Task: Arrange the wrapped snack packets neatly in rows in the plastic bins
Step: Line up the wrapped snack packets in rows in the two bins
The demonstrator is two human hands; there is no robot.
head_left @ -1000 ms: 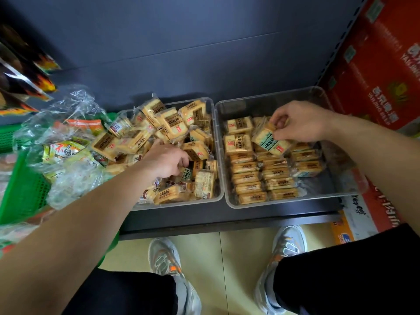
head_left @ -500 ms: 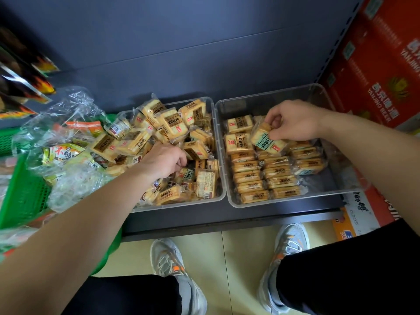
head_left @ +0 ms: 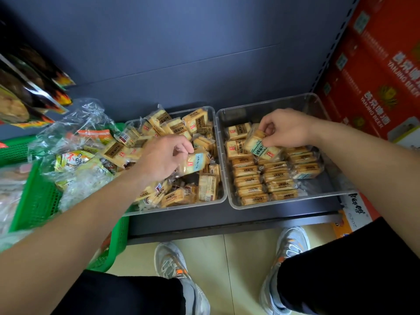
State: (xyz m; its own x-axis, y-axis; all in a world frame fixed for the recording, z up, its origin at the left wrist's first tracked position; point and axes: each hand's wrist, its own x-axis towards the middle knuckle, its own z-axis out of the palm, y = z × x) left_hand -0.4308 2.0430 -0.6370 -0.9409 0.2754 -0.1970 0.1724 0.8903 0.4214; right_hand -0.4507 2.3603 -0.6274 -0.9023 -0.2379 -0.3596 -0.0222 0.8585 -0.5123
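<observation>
Dark shelf (head_left: 227, 220) carries two clear bins. Over the right bin (head_left: 284, 204), the right hand (head_left: 288, 128) pinches a packet (head_left: 261, 147) above its rows (head_left: 250, 178). Left of that bin, the left hand (head_left: 159, 160) grips another packet (head_left: 196, 163). Each is best lowered on edge, flush against its row.

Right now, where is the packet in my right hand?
Head view, right side: the blue-labelled snack packet is pinched by the right hand, tilted over the back of the right clear bin, above the rows of packets.
</observation>
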